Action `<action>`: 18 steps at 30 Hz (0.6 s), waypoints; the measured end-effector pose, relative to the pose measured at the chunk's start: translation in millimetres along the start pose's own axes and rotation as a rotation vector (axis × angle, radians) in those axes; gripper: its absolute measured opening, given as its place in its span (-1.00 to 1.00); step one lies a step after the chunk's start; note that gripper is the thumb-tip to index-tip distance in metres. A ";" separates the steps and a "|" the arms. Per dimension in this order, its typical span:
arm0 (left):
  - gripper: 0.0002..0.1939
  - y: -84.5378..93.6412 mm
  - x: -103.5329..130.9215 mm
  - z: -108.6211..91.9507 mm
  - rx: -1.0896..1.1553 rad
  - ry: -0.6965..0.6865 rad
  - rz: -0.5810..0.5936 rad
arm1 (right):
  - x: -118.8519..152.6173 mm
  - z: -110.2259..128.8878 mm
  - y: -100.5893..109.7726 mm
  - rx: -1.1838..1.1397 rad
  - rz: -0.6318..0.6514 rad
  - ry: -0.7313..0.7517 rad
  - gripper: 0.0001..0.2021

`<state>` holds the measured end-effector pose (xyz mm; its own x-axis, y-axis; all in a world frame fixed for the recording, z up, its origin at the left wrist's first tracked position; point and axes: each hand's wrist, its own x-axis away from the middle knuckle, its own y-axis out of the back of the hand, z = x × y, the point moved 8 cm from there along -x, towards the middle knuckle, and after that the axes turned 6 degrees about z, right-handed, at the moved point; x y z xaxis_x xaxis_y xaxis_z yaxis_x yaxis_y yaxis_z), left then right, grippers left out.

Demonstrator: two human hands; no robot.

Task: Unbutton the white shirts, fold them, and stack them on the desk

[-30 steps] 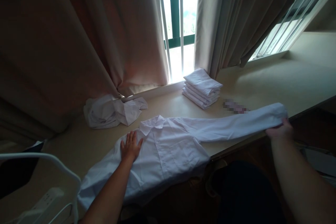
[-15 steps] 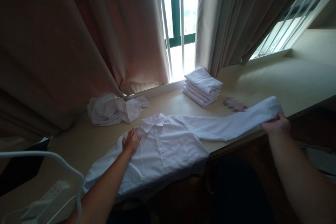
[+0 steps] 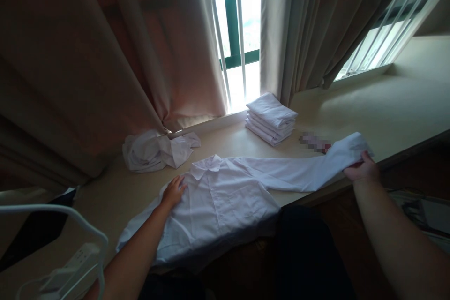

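Observation:
A white long-sleeved shirt [image 3: 225, 201] lies spread over the front edge of the pale counter, its collar toward the window. My left hand [image 3: 173, 192] rests on the shirt left of the collar, fingers apart, holding nothing. At the right, my right hand [image 3: 363, 168] grips the cuff end of one sleeve, which stretches out to the right and is slightly raised there. The other sleeve lies to the left, partly behind my left forearm.
A stack of folded white cloth [image 3: 270, 118] sits by the window. Crumpled white cloth [image 3: 147, 151] lies at the back left. A small pixelated item [image 3: 314, 141] is near the sleeve. Power strip [image 3: 79, 262] and white cable [image 3: 84, 225] are at the lower left.
My right hand has moved slightly left with the cuff, and the sleeve now bends more near its end. My left hand stays on the shirt. The view has shifted a little.

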<state>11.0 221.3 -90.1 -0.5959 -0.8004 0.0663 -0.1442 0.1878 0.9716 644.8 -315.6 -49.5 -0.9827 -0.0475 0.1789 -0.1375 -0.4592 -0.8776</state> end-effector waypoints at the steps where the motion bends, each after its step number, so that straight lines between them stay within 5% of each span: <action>1: -0.49 1.7 1.5 -0.4 0.008 -0.010 -0.008 | -1.2 -2.9 -1.5 -0.028 0.007 -0.034 -0.66; 6: -0.51 15.6 15.9 -9.6 0.050 -0.071 -0.059 | -0.6 -2.5 -25.4 -0.189 0.071 -0.109 -0.59; 11: -0.56 32.5 49.4 -21.5 0.084 -0.133 -0.112 | 23.3 -8.0 -86.1 -0.607 0.307 -0.329 -0.68; 18: -0.58 38.4 97.3 -3.7 0.193 -0.085 -0.193 | 94.6 -13.7 -166.5 -0.366 0.485 -0.263 -0.79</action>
<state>-49.5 148.6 -45.5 -0.6056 -0.7829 -0.1425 -0.4041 0.1483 0.9026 573.1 -231.5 107.5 -0.8870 -0.4098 -0.2126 0.2343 -0.0026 -0.9722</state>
